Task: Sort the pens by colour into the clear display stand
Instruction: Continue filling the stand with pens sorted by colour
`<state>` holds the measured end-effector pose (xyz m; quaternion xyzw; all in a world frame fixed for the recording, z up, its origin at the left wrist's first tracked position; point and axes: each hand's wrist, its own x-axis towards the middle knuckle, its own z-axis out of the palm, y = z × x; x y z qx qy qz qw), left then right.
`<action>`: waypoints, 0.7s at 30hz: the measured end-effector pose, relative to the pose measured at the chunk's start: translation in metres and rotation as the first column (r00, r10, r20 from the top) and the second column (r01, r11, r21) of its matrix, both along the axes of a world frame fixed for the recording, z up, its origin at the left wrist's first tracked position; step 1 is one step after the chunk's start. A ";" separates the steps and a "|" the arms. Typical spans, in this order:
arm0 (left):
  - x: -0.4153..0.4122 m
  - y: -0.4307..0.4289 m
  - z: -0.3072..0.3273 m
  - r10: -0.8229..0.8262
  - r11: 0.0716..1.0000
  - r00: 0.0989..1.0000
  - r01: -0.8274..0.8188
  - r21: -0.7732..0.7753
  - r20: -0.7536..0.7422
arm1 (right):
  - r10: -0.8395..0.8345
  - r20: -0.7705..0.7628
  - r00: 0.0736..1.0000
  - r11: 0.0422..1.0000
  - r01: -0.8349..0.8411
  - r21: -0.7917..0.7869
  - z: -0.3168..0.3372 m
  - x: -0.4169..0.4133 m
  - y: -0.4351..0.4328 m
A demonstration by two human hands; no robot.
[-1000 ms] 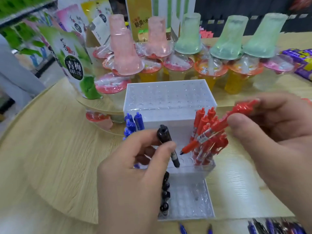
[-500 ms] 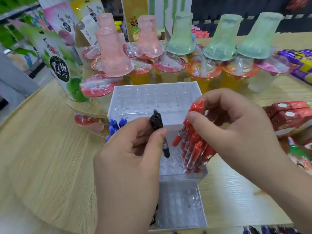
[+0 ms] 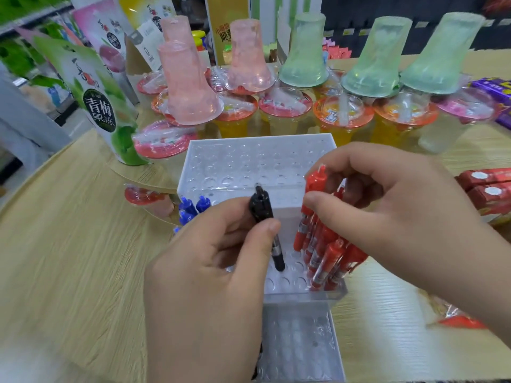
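The clear stepped display stand [image 3: 260,158] stands on the wooden table in front of me. My left hand [image 3: 210,280] pinches a black pen [image 3: 262,211], tip down over the holes of the middle tier. My right hand [image 3: 387,217] grips a red pen [image 3: 313,189] upright, its lower end among the cluster of red pens [image 3: 329,258] standing at the right of that tier. Blue pens [image 3: 190,207] stand at the tier's left, partly hidden by my left hand. The lowest tier [image 3: 298,344] lies half behind my left wrist.
Jelly drink cups with pink and green domed lids [image 3: 290,106] crowd the table behind the stand. A green pouch [image 3: 102,106] stands at the back left. Red boxes [image 3: 489,189] lie to the right. A red wrapper [image 3: 459,322] lies near my right forearm.
My right hand has swung the red pen from a slant above the cluster to upright and lowered it into the red group. The black pen in my left hand has stayed roughly in place.
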<state>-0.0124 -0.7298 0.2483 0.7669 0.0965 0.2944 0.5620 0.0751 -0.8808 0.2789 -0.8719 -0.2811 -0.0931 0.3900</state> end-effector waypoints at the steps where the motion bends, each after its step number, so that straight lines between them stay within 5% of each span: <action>1: 0.000 0.002 0.000 -0.020 1.000 1.000 0.020 -0.017 -0.008 | 0.000 -0.001 1.000 1.000 0.000 -0.001 0.000 0.000 -0.001; 5: 0.000 0.013 0.000 -0.201 0.977 0.979 0.198 -0.086 -0.029 | -0.008 -0.010 1.000 0.998 0.008 0.056 0.002 0.001 -0.003; 21: -0.004 0.019 -0.007 -0.238 0.970 0.971 0.235 -0.054 -0.039 | -0.004 -0.097 0.995 0.996 -0.005 -0.094 0.009 0.007 0.001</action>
